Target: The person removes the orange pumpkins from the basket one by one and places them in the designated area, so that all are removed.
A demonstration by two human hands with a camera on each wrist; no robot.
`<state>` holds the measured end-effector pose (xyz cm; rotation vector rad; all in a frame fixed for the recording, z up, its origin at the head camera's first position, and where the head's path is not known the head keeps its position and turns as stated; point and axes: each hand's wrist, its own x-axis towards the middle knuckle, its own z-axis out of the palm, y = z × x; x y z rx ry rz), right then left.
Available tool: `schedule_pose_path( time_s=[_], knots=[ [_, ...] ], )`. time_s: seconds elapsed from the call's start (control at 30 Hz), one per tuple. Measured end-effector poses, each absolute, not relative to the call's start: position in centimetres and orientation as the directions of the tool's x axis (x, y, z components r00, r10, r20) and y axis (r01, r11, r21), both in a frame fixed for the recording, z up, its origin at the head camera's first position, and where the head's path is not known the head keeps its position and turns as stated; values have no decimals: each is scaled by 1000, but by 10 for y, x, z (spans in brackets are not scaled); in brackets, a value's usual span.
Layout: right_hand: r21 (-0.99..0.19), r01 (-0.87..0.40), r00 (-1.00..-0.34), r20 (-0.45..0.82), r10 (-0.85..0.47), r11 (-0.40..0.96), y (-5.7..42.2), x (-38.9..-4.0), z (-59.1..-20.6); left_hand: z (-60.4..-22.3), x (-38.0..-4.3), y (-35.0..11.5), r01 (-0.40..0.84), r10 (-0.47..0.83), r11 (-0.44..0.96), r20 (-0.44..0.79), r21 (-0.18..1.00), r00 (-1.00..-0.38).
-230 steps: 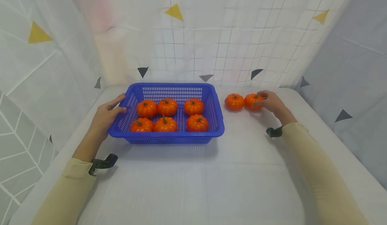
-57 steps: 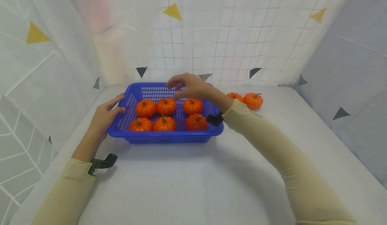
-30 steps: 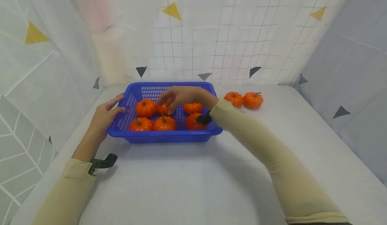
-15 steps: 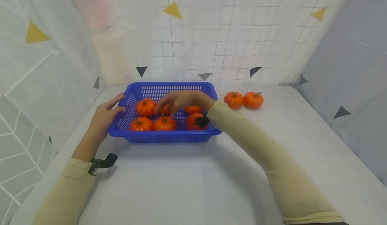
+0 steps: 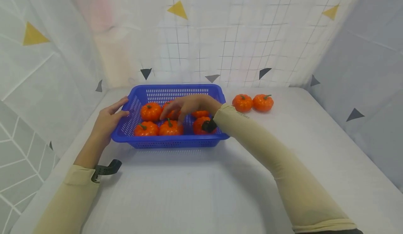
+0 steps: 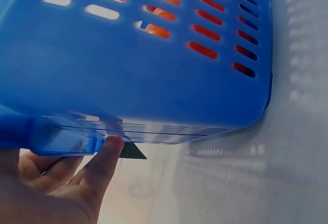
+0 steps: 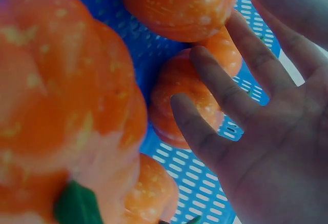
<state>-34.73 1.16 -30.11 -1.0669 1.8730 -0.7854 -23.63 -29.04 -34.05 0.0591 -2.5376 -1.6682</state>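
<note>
Directly below my right hand (image 5: 192, 103) lies the middle pumpkin of the back row (image 5: 172, 115), and I judge that everything hangs on that closeness. It sits inside the blue basket (image 5: 189, 138), under and slightly to the left of my palm, with my index finger reaching past its left side and my thumb coming down on the side nearer me. My right-hand fingers are spread apart and nearly straight, nothing enclosed between them; whether a fingertip actually touches the skin, I cannot tell. Just in front of it, near my thumb, stands the middle pumpkin of the front row (image 5: 170, 129), stem up. Each pumpkin is squat and round, so no long axis guides my fingers; the basket's own long side runs left to right across the desk (image 5: 176, 195). My left hand (image 5: 106, 122) is the farther one, well off to the left, gripping the basket's left rim with the thumb over it and fingers beneath. To the right of the basket, outside it, a pair of pumpkins (image 5: 242, 103) rests side by side.
</note>
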Motion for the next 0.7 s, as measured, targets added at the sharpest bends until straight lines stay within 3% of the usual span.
schedule_pose_path(
  time_s=[0.7],
  knots=[
    [-773, -480, -206, -360, -910, 415, 8, -350, -315, -342, -238, -293, 42, -78, 387, 78, 921, -994]
  ],
)
